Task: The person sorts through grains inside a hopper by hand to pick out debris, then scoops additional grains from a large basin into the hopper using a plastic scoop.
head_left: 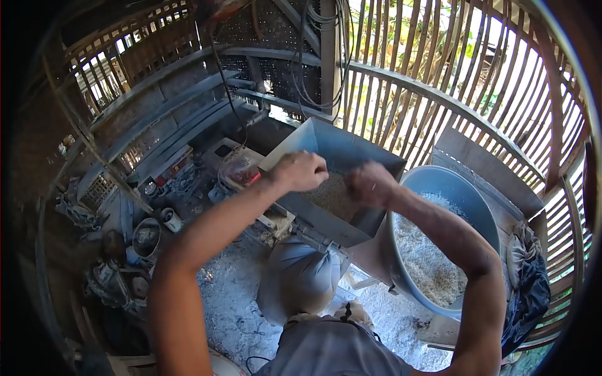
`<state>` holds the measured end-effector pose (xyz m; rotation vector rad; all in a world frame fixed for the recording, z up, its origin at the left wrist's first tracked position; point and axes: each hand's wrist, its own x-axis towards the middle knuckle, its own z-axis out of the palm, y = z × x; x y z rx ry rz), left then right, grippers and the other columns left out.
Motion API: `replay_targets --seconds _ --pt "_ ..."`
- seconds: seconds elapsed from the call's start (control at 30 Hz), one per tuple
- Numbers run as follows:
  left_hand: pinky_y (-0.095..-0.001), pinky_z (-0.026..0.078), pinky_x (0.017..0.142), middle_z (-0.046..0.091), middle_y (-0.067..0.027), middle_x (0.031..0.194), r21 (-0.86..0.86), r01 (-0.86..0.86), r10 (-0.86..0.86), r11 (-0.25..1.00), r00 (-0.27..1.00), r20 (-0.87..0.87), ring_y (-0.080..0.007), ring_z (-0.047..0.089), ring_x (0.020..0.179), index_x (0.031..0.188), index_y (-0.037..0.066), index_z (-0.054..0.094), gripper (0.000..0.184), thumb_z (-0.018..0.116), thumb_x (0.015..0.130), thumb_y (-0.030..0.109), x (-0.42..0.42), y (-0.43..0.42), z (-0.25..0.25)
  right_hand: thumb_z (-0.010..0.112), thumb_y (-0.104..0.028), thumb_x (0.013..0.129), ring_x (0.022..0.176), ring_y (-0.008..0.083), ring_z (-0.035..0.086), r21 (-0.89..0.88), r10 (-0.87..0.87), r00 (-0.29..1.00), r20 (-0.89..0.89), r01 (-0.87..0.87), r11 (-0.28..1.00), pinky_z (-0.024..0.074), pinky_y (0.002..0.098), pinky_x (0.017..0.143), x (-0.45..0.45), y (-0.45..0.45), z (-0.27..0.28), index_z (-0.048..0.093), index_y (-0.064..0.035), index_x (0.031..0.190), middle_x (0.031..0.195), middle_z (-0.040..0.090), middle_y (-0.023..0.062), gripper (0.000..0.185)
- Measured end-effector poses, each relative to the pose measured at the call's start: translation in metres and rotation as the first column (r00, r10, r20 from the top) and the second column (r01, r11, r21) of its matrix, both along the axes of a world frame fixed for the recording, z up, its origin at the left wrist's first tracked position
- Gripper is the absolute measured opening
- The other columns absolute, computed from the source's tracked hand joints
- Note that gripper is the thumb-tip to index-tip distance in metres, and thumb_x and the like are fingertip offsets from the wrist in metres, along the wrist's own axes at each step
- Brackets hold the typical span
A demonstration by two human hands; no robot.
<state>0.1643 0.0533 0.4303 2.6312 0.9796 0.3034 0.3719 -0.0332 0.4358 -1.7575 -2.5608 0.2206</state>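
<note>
My left hand (304,171) is over the near left side of a metal hopper (357,147), its fingers curled closed. Whatever it may hold is hidden. Opposite it, my right hand (371,184) hangs over the hopper's right part, blurred, its fingers also looking curled; nothing can be made out in them. Pale brown grainy material (329,191) lies at the hopper's bottom. Under my right forearm stands a large blue-grey tub (480,216) holding white, flaky or grainy material (433,263). A full grey sack (295,282) sits below the hopper, in front of me.
Slatted wooden walls (433,94) surround the space. Left of the hopper are a clear container with something red (239,170), a bucket (147,237) and assorted clutter. Dark plastic sheeting (530,291) hangs right of the tub. Cables (323,56) hang on a post. Pale powder covers the floor (229,285).
</note>
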Motion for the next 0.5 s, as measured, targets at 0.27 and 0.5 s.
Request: replay_targets --seconds 0.27,0.5 --pt "-0.0430 0.053 0.098 0.075 -0.0142 0.111 -0.104 -0.120 0.111 0.987 0.990 -0.091 -0.0325 0.070 0.107 0.110 0.009 0.076 0.034 0.066 0.089 0.035 -0.009 -0.001 -0.012 0.064 -0.017 0.086 0.091 0.0306 0.071 0.160 -0.028 0.964 -0.264 0.073 0.984 0.0563 0.0428 0.082 0.017 -0.026 0.034 0.077 -0.0091 0.093 0.094 0.073 0.0143 0.017" --pt "-0.0416 0.053 0.098 0.074 -0.0135 0.116 -0.100 -0.169 0.159 0.981 0.982 -0.101 -0.0316 0.070 0.109 0.118 0.009 0.073 0.041 0.068 0.089 0.037 -0.005 0.004 -0.016 0.067 -0.036 0.092 0.079 0.0333 0.068 0.399 0.070 0.884 -0.461 0.136 0.907 0.0531 0.0461 0.078 0.023 -0.043 0.046 0.074 -0.0062 0.080 0.079 0.070 0.0150 0.032"
